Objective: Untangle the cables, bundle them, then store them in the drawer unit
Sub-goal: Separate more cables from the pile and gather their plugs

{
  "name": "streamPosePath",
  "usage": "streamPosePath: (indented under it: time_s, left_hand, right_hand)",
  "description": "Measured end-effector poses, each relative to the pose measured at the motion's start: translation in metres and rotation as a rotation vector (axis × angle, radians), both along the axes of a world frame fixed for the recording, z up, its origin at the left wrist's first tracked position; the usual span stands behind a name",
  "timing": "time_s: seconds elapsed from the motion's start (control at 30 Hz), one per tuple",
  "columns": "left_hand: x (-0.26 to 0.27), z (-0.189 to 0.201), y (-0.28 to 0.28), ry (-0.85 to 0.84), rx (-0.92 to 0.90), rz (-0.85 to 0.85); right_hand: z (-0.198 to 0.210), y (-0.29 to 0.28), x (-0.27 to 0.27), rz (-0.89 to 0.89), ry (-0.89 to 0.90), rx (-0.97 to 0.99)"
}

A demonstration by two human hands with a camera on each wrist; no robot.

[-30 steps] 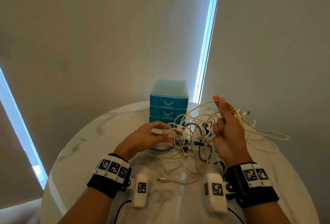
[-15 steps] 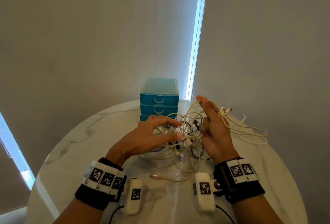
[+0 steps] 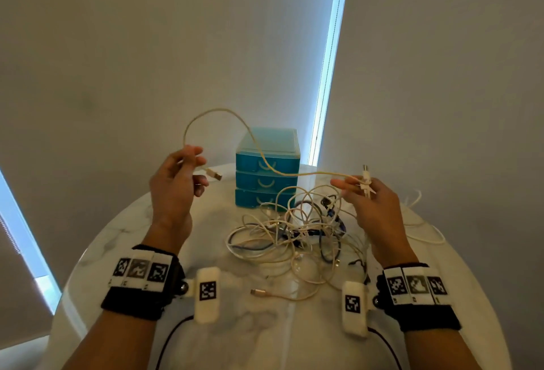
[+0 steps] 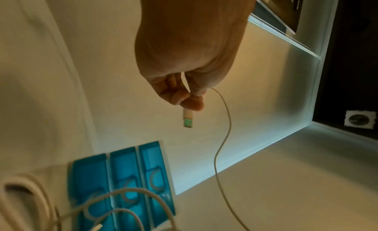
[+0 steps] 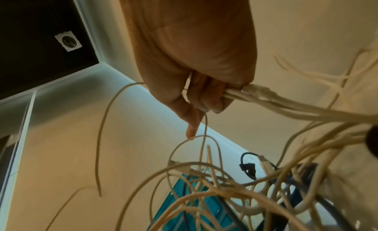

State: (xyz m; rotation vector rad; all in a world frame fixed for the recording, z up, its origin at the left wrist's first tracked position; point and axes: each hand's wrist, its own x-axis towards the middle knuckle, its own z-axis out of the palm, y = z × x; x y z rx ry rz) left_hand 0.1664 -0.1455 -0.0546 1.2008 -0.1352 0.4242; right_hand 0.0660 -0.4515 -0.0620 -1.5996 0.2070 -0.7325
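Both hands are raised above the round marble table (image 3: pixel 123 222), one on each side of the drawer unit (image 3: pixel 267 168). Left of the unit, the left hand (image 3: pixel 173 181) pinches the cream cable (image 3: pixel 223 114) between thumb and fingertips just behind its USB plug (image 3: pixel 214 174); the plug's long axis points toward the unit in the head view and hangs down from the fingers (image 4: pixel 180 95) in the left wrist view. From that pinch the cable arches up, crosses in front of the unit's top drawer and runs nearly level to the right hand (image 3: pixel 374 204), right of the unit, whose curled fingers grip a few cable ends, one connector (image 3: pixel 366 176) standing upright above them.

One cable tangle (image 3: pixel 297 234), cream loops with some dark and blue strands, lies in front of the unit, touching its base; how many cables it holds cannot be told. A loose metal-tipped plug (image 3: pixel 259 292) lies nearer the person than the tangle. The unit has three drawers, all closed, and stands at the far table edge close to the wall. Bare tabletop lies to the left of the unit and between the tangle and the near edge.
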Motion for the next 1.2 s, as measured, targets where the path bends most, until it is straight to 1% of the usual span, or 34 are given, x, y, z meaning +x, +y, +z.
streamPosePath:
  time_s: [0.07,0.17,0.23,0.27,0.3,0.37,0.43,0.47,0.53,0.57,0.7,0.73,0.77,0.8,0.87,0.97,1.03,1.07,1.13,1.2]
  left_hand:
    - [0.005,-0.006,0.005,0.021,-0.042,0.036]
    - [0.012,-0.011,0.006,0.027,-0.16,0.018]
    - [0.016,-0.008,0.009,0.034,-0.223,0.056]
    - [0.017,-0.007,0.013,0.039,-0.268,0.088]
    - [0.018,-0.006,0.018,0.044,-0.318,0.122]
    - [0.02,-0.004,0.029,0.052,-0.426,0.185]
    - [0.021,-0.004,0.037,0.059,-0.51,0.195]
    - [0.02,-0.003,0.036,0.057,-0.53,0.178]
    - [0.019,0.0,0.027,0.052,-0.512,0.131]
    - [0.018,0.001,0.021,0.038,-0.46,0.115]
    - [0.011,-0.001,-0.003,-0.102,-0.114,0.089]
    - [0.009,0.0,-0.006,-0.135,-0.069,0.105]
    - [0.009,0.002,-0.006,-0.161,-0.068,0.125]
    - [0.01,0.005,-0.002,-0.179,-0.109,0.15]
    - [0.02,0.009,0.019,-0.206,-0.271,0.208]
    - [0.042,0.006,0.066,-0.244,-0.507,0.342]
    - [0.049,0.002,0.087,-0.288,-0.623,0.392]
    - [0.046,0.003,0.091,-0.274,-0.638,0.41]
    - [0.04,0.008,0.081,-0.251,-0.554,0.386]
    - [0.029,0.013,0.05,-0.236,-0.388,0.236]
  right_hand:
    - [-0.001,-0.008,0.0,-0.062,0.024,0.003]
    - [-0.001,-0.018,-0.004,-0.104,0.021,0.004]
    - [-0.001,-0.026,-0.006,-0.167,0.021,-0.079]
    - [0.0,-0.029,-0.007,-0.18,0.041,-0.153]
    - [0.001,-0.031,-0.008,-0.159,0.08,-0.243]
    - [-0.001,-0.034,-0.009,-0.035,0.172,-0.415]
    - [-0.001,-0.034,-0.01,0.083,0.215,-0.515]
    - [0.0,-0.034,-0.011,0.145,0.215,-0.533]
    - [0.002,-0.031,-0.01,0.263,0.212,-0.51]
    - [0.004,-0.027,-0.01,0.299,0.217,-0.505]
    - [0.007,-0.013,-0.01,0.32,0.228,-0.581]
    - [0.006,-0.011,-0.01,0.304,0.231,-0.599]
    - [0.006,-0.01,-0.011,0.293,0.236,-0.618]
    - [0.006,-0.011,-0.009,0.281,0.241,-0.624]
    - [0.007,-0.013,-0.007,0.307,0.239,-0.545]
    - [0.01,-0.019,-0.006,0.357,0.232,-0.204]
    - [0.011,-0.024,-0.008,0.299,0.15,-0.094]
    - [0.01,-0.027,-0.009,0.228,0.097,-0.084]
    - [0.008,-0.028,-0.008,0.106,-0.002,-0.073]
    - [0.009,-0.022,-0.004,0.114,-0.048,-0.018]
